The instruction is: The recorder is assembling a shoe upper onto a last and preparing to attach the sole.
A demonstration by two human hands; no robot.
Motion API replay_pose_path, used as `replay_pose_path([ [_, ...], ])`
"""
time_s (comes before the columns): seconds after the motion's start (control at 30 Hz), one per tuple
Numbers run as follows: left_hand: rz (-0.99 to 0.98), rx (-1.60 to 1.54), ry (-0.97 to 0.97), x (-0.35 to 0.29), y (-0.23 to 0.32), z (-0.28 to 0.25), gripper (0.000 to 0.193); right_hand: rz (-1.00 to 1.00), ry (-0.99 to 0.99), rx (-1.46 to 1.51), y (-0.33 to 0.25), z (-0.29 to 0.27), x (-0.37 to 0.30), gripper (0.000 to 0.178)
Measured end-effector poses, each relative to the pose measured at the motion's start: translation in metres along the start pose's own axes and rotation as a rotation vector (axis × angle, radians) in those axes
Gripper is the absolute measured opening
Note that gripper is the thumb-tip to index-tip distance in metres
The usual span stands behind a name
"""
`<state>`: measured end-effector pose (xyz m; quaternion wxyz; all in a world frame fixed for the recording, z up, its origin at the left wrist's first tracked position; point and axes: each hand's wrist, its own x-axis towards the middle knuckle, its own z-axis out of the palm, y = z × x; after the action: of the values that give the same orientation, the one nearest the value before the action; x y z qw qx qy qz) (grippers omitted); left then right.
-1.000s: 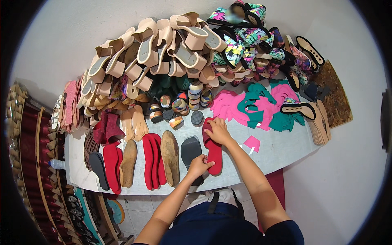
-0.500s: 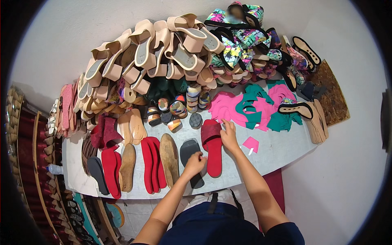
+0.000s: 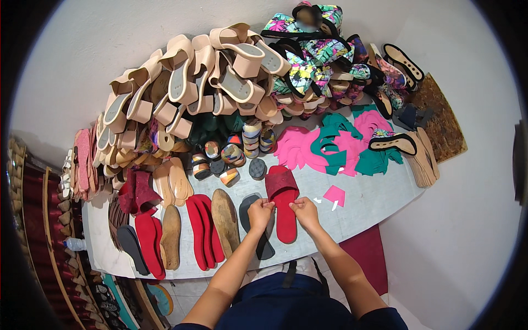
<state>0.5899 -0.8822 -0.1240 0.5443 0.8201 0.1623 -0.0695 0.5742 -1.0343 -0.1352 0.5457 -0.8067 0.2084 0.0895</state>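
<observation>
A red slipper with a dark red upper strap lies toe away from me near the table's front. At its left side, just below the strap, my left hand pinches the edge with thumb and fingers. My right hand grips the opposite edge in the same way. Whether the fingertips catch the strap or the sole is too small to tell. Partly under my left hand lies a black sole. Left of that sole stands a wooden shoe last, then a group of red insoles.
Beige heeled sandals are piled along the wall, beside floral sandals. Pink and green cut pieces lie at right, with a small pink scrap nearer. Patterned heels stand mid-table. A stack of insoles sits right.
My right hand has come down from beside the strap to the slipper's right edge. My left hand has moved up and now grips the left edge. The view has shifted slightly.
</observation>
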Motion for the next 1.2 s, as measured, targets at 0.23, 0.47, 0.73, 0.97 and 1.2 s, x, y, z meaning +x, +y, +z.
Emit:
replay_pose_path([
  [0.23, -0.237, -0.450, -0.105, 0.006, -0.008, 0.002, 0.014, 0.087, -0.119, 0.192, 0.006, -0.002, 0.010, 0.021],
  [0.47, -0.241, -0.513, -0.143, 0.003, -0.005, 0.003, 0.014, 0.084, -0.180, 0.255, 0.011, -0.002, 0.017, 0.016],
  [0.73, -0.054, -0.080, -0.186, 0.010, -0.010, -0.001, 0.016, -0.007, -0.139, 0.105, 0.010, -0.004, 0.015, 0.014],
  [0.97, 0.057, 0.039, -0.217, 0.020, -0.021, -0.007, 0.020, -0.028, -0.186, -0.053, -0.015, -0.014, 0.007, 0.024],
  [1.2, -0.032, -0.061, -0.229, 0.039, 0.018, -0.011, 0.042, -0.185, 0.024, -0.284, -0.028, -0.013, 0.016, 0.049],
])
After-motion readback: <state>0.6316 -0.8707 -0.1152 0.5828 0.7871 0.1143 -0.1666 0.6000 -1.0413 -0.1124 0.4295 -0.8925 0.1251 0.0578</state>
